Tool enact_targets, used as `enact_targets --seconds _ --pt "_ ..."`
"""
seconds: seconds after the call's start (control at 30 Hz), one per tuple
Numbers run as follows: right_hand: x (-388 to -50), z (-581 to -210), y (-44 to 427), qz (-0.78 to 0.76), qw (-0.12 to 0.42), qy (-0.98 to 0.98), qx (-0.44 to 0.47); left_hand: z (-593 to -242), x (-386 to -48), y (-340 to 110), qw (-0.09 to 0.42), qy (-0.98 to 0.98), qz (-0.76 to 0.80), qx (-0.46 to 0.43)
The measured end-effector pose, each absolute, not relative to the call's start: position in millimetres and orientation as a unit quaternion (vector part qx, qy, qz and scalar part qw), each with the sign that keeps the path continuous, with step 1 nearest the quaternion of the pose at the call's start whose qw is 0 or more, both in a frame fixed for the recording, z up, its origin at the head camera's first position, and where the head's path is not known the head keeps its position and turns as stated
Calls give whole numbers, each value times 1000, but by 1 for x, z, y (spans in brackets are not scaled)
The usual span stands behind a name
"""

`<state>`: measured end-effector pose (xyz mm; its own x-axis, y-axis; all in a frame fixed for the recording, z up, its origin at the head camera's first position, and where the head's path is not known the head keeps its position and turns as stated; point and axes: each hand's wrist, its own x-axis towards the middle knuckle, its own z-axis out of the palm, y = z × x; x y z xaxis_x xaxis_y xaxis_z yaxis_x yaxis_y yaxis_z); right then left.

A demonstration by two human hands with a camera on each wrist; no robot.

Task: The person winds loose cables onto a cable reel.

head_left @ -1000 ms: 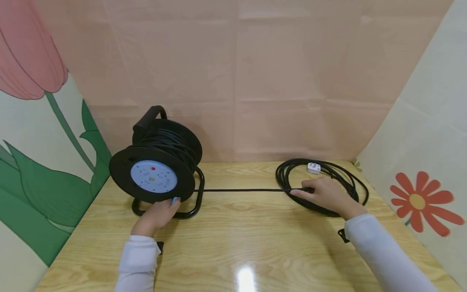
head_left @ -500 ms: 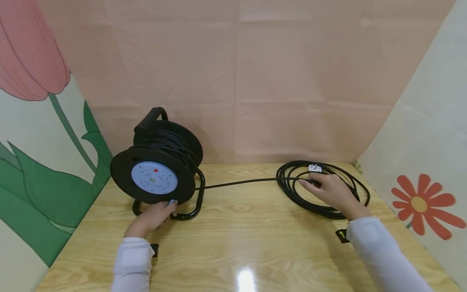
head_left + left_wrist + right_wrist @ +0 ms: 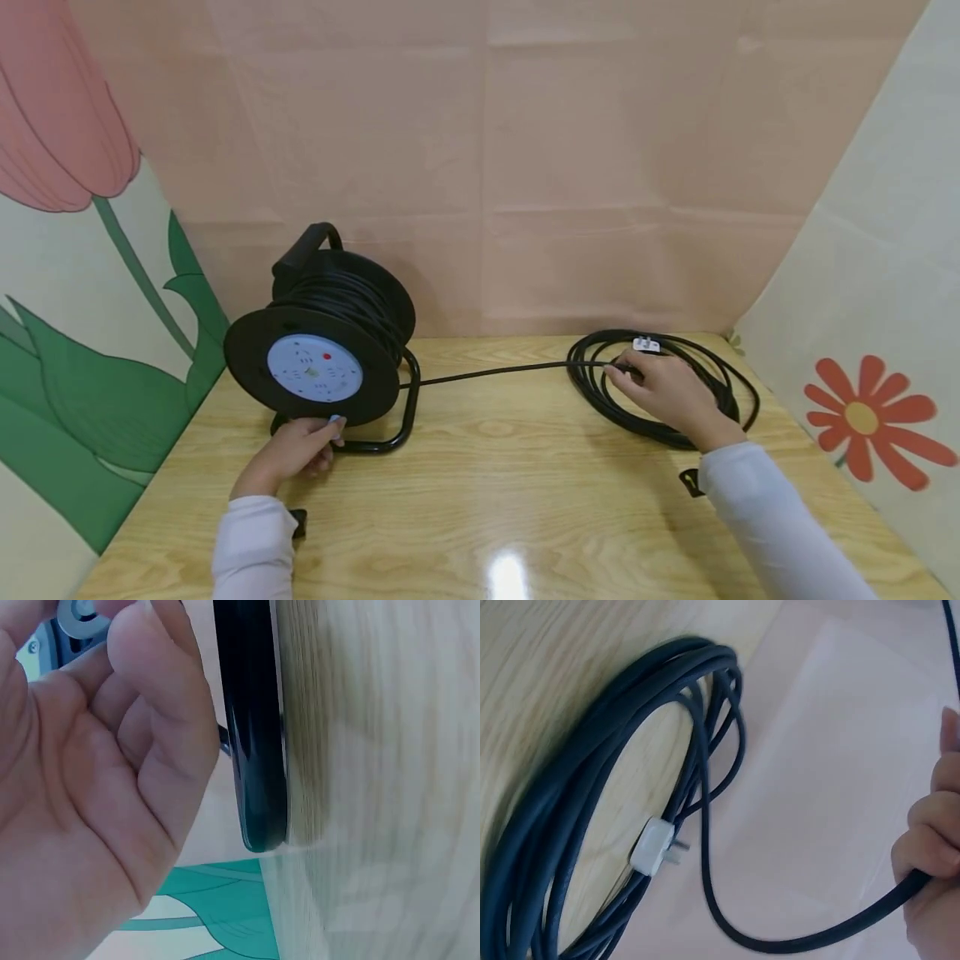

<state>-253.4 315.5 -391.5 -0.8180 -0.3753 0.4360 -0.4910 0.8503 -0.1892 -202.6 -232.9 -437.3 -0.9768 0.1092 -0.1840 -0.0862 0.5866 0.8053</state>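
Left: the reel (image 3: 378, 375) stands on the left part of the table (image 3: 450, 492), leaning back in its tubular frame (image 3: 411, 408), grip bar (image 3: 302, 250) at the top, socket plate (image 3: 315, 367) facing near. Judged rigid and the heaviest item here, because of the windings; to lift it, take the bar. The plate is probably hard plastic and should not be knocked.

The left hand (image 3: 292, 450) is at the near, lower edge of the front disc, finger and thumb clamped on a small blue knob (image 3: 335, 419). The knob appears smooth and could slip if held by the tips only; a firm pinch is the proper hold.

Contents: the drum between the two discs carries many windings (image 3: 345, 296) of black cable. No other container noted.

Centre: one length of cable (image 3: 487, 373) runs from the reel to the right hand, slightly rising to the right and nearly straight.

Right: the right hand (image 3: 663, 393) is closed around the cable, above the coil (image 3: 607, 742). The right wrist view shows a slack loop sagging from the fist back to the coil, which lies on the table. The cable should be flexible but springy; best held in a full fist, near the coil. The white plug (image 3: 646, 344) rests at the coil's far side, pins exposed.
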Motion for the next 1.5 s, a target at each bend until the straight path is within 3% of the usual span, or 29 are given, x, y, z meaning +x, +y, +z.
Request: enact_targets --seconds 0.2,0.5,0.77,1.03,1.27,1.5 --pt "-255 -387 308 124 240 -943 194 -439 -204 -242 90 883 461 1" --pt "-257 -384 295 118 185 -959 179 -439 -200 -259 50 901 430 -26" --pt "-263 -382 285 144 210 -944 212 -436 -197 -269 19 915 399 -47" --pt "-265 -378 279 163 209 -949 172 -434 -195 -270 11 903 426 -60" --pt "-260 -379 277 144 176 -965 132 -432 -191 -275 -8 892 446 -76" --pt "-260 -382 272 136 189 -956 179 -429 -188 -278 -28 888 446 -107"
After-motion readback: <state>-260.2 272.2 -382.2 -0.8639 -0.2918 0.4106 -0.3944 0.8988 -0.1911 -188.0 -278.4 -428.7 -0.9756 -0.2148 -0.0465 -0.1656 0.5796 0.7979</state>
